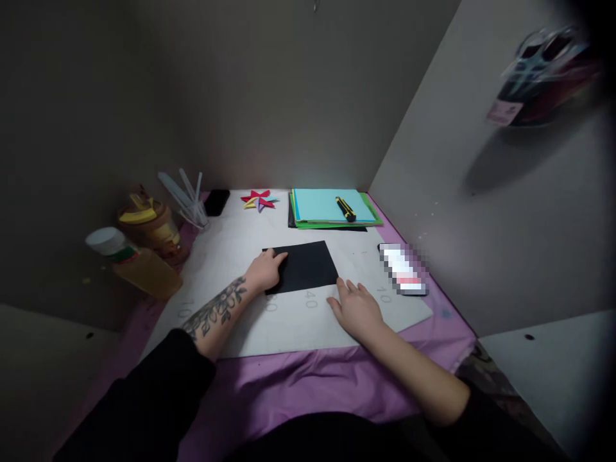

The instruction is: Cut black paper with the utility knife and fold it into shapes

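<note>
A black sheet of paper point(308, 266) lies flat on the white numbered board in front of me. On its left edge rests my left hand point(264, 269), index finger stretched across the sheet and the other fingers partly hidden; it presses down rather than grips. My right hand point(359, 309) is open, with its fingers apart and palm down at the sheet's lower right corner. Its fingertips touch or nearly touch that corner, and the thumb lies on the board.
Behind are a folded paper star point(260, 200), stacked coloured paper point(317, 205) with a yellow-black utility knife point(345, 209), and a dark phone point(217, 203). A lit phone point(403, 269) lies right. At left stand a bottle point(144, 269), brown cup point(161, 228) and clear cup of straws point(195, 212).
</note>
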Action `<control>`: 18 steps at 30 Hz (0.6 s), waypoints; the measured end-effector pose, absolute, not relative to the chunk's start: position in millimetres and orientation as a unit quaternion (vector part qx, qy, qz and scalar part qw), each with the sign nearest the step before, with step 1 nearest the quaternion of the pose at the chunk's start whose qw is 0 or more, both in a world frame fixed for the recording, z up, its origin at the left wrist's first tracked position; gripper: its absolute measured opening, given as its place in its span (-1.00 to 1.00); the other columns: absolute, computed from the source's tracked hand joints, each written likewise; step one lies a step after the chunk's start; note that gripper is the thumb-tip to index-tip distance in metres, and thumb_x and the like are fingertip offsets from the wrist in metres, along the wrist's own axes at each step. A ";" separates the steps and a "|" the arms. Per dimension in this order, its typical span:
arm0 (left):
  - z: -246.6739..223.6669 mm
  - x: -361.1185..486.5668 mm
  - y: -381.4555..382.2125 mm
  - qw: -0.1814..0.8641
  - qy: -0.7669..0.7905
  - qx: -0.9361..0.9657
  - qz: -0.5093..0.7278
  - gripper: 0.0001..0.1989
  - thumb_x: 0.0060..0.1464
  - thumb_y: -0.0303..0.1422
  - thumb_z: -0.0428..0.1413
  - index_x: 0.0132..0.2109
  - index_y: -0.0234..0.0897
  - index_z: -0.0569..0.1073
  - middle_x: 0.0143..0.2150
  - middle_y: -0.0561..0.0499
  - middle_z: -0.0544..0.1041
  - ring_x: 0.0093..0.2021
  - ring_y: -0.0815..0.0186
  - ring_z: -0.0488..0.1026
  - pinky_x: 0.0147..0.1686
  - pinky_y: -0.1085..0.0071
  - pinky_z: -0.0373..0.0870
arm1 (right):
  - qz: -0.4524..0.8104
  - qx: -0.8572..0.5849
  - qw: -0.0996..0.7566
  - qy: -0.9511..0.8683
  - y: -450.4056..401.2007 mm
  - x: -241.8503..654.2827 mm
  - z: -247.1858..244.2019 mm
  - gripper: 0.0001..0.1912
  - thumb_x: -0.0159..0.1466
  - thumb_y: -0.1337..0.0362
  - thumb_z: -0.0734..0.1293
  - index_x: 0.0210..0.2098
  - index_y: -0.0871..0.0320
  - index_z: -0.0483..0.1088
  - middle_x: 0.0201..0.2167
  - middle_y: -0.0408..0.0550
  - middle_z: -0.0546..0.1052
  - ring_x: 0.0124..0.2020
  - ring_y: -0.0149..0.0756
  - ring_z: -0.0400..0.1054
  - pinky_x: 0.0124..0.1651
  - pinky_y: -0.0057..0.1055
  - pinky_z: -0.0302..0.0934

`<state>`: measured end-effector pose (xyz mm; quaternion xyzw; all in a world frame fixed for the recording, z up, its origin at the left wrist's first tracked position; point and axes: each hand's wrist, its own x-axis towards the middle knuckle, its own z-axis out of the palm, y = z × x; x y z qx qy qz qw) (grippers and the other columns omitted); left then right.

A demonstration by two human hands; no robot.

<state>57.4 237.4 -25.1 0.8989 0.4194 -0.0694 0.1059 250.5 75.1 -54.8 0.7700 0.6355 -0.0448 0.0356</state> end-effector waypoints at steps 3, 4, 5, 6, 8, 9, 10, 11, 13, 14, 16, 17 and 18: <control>-34.2 46.4 197.6 0.090 0.396 0.914 -0.012 -0.50 0.18 -0.44 -0.11 0.26 -0.24 0.26 0.24 -0.16 0.27 0.22 0.14 0.23 0.17 0.27 0.16 | -0.037 0.784 0.047 0.618 74.2 249.9 -53.5 -0.40 0.36 0.10 0.10 0.26 0.38 0.15 0.16 0.29 0.36 0.23 0.09 0.17 0.25 -0.09 -0.09; -39.5 43.9 186.1 0.092 0.357 0.929 0.026 -0.54 0.21 -0.40 -0.11 0.24 -0.23 0.29 0.27 -0.13 0.26 0.27 0.13 0.16 0.21 0.23 0.13 | -0.032 0.789 0.050 0.612 75.4 249.9 -51.3 -0.39 0.35 0.07 0.12 0.26 0.34 0.18 0.16 0.27 0.37 0.21 0.15 0.17 0.25 -0.02 -0.12; -45.1 41.9 177.2 0.094 0.322 0.941 0.042 -0.55 0.25 -0.36 -0.14 0.25 -0.19 0.28 0.30 -0.09 0.25 0.32 0.10 0.09 0.22 0.15 0.11 | -0.026 0.794 0.050 0.606 77.6 249.6 -48.3 -0.38 0.33 0.05 0.15 0.25 0.32 0.19 0.15 0.27 0.37 0.21 0.21 0.15 0.25 0.07 -0.18; -50.6 40.2 171.7 0.096 0.301 0.948 0.039 -0.55 0.26 -0.35 -0.16 0.26 -0.15 0.26 0.31 -0.07 0.25 0.33 0.06 0.08 0.21 0.05 0.12 | -0.021 0.796 0.046 0.603 80.9 248.3 -44.8 -0.37 0.32 0.04 0.17 0.25 0.31 0.19 0.16 0.27 0.37 0.23 0.26 0.10 0.25 0.16 -0.26; -58.4 36.4 172.2 0.096 0.292 0.951 0.028 -0.55 0.27 -0.38 -0.16 0.26 -0.12 0.25 0.32 -0.04 0.23 0.33 0.03 0.08 0.18 -0.04 0.14 | -0.022 0.787 0.020 0.617 90.4 241.6 -38.0 -0.36 0.30 0.05 0.19 0.27 0.29 0.16 0.23 0.23 0.27 0.31 0.26 -0.06 0.25 0.26 -0.40; -60.0 34.0 177.8 0.094 0.299 0.949 0.021 -0.54 0.25 -0.41 -0.15 0.26 -0.11 0.25 0.32 -0.04 0.24 0.33 0.03 0.09 0.17 -0.05 0.15 | -0.035 0.771 0.002 0.636 96.5 236.0 -35.5 -0.36 0.30 0.06 0.18 0.28 0.28 0.14 0.29 0.20 0.19 0.34 0.21 -0.14 0.26 0.25 -0.42; -59.8 31.2 185.8 0.090 0.311 0.946 0.016 -0.52 0.23 -0.45 -0.13 0.26 -0.11 0.26 0.32 -0.04 0.24 0.33 0.03 0.10 0.16 -0.05 0.17 | -0.059 0.747 -0.016 0.662 103.3 229.1 -33.9 -0.36 0.31 0.07 0.17 0.29 0.28 0.11 0.33 0.15 0.11 0.36 0.15 -0.19 0.28 0.20 -0.40; -58.3 28.4 195.2 0.086 0.322 0.943 0.012 -0.50 0.19 -0.49 -0.10 0.25 -0.11 0.27 0.31 -0.04 0.25 0.32 0.03 0.11 0.16 -0.03 0.19 | -0.091 0.716 -0.029 0.691 110.6 221.5 -33.4 -0.34 0.31 0.05 0.16 0.30 0.27 0.08 0.35 0.12 0.06 0.37 0.08 -0.20 0.31 0.12 -0.35; -53.1 23.5 213.2 0.078 0.340 0.937 0.006 -0.49 0.15 -0.52 -0.06 0.23 -0.13 0.31 0.30 -0.05 0.28 0.31 0.03 0.15 0.15 0.00 0.22 | -0.154 0.655 -0.046 0.738 125.9 205.9 -35.5 -0.26 0.29 0.00 0.17 0.33 0.30 0.01 0.37 0.11 -0.01 0.38 0.02 -0.22 0.33 -0.03 -0.26; -50.5 21.9 219.8 0.077 0.339 0.938 0.004 -0.50 0.14 -0.51 -0.05 0.21 -0.16 0.33 0.28 -0.06 0.30 0.29 0.05 0.17 0.15 0.04 0.23 | -0.175 0.631 -0.052 0.754 133.3 199.0 -37.8 -0.22 0.28 -0.02 0.17 0.34 0.31 -0.03 0.38 0.12 -0.05 0.39 0.01 -0.25 0.34 -0.06 -0.25; -47.5 20.7 225.4 0.075 0.335 0.939 0.001 -0.55 0.14 -0.50 -0.04 0.18 -0.25 0.38 0.22 -0.10 0.37 0.27 0.09 0.23 0.17 0.15 0.23 | -0.206 0.608 -0.056 0.765 145.8 187.8 -44.0 -0.17 0.28 -0.06 0.16 0.35 0.36 -0.08 0.38 0.17 -0.08 0.39 0.02 -0.26 0.34 -0.10 -0.23; -47.5 20.9 224.7 0.075 0.335 0.939 -0.002 -0.56 0.14 -0.49 -0.02 0.17 -0.30 0.39 0.21 -0.13 0.39 0.26 0.10 0.24 0.18 0.20 0.23 | -0.212 0.607 -0.059 0.764 150.3 183.6 -47.4 -0.16 0.28 -0.07 0.15 0.35 0.38 -0.09 0.37 0.20 -0.07 0.39 0.04 -0.27 0.34 -0.10 -0.23; -48.3 21.4 222.1 0.074 0.337 0.938 -0.006 -0.55 0.13 -0.49 -0.01 0.17 -0.35 0.38 0.20 -0.16 0.39 0.25 0.10 0.25 0.19 0.23 0.23 | -0.212 0.611 -0.062 0.760 153.4 180.2 -50.8 -0.15 0.29 -0.09 0.13 0.35 0.39 -0.08 0.37 0.23 -0.05 0.39 0.07 -0.27 0.34 -0.10 -0.22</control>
